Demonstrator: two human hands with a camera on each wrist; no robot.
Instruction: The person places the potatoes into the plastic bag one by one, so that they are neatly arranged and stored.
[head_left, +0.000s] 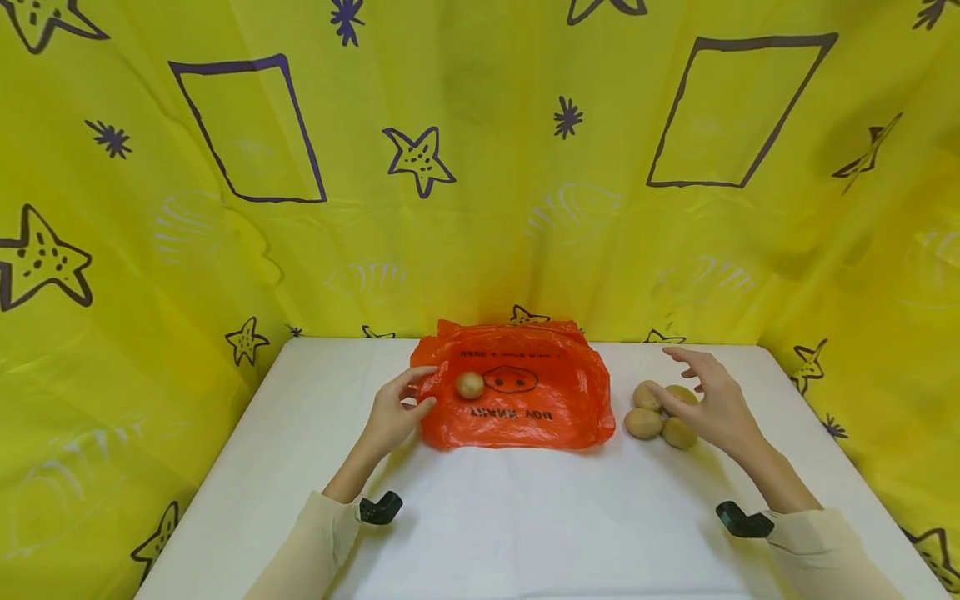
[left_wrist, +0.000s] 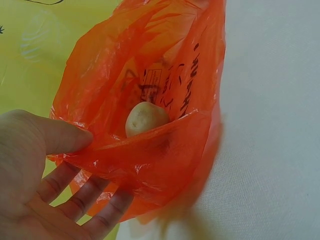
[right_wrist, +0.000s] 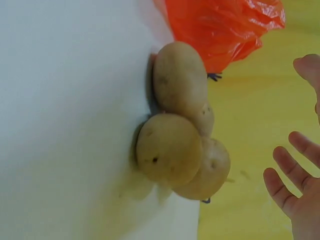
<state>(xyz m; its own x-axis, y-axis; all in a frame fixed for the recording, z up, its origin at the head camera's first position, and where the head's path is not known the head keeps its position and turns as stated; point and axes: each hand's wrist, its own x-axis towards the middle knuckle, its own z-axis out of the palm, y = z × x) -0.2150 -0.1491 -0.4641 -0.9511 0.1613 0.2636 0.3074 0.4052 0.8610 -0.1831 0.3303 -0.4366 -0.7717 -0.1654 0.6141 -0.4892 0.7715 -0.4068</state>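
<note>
A red plastic bag (head_left: 570,425) with dark printing lies on the white table, its mouth toward the left. One potato (head_left: 469,385) is inside; the left wrist view shows this potato (left_wrist: 145,118) through the raised mouth. My left hand (head_left: 393,417) holds the bag's edge, thumb on the inner side and fingers beneath the plastic (left_wrist: 165,165). Right of the bag, several potatoes (head_left: 642,423) sit clustered. Above them hovers my right hand (head_left: 722,410), thumb and fingers spread apart. In the right wrist view, a gap separates the right hand (right_wrist: 305,200) from these potatoes (right_wrist: 170,147).
The white table (head_left: 480,525) ends at a yellow curtain (head_left: 480,233) with drawn stars, which surrounds it at the back and sides. Black wrist devices (head_left: 381,508) sit by both sleeve cuffs.
</note>
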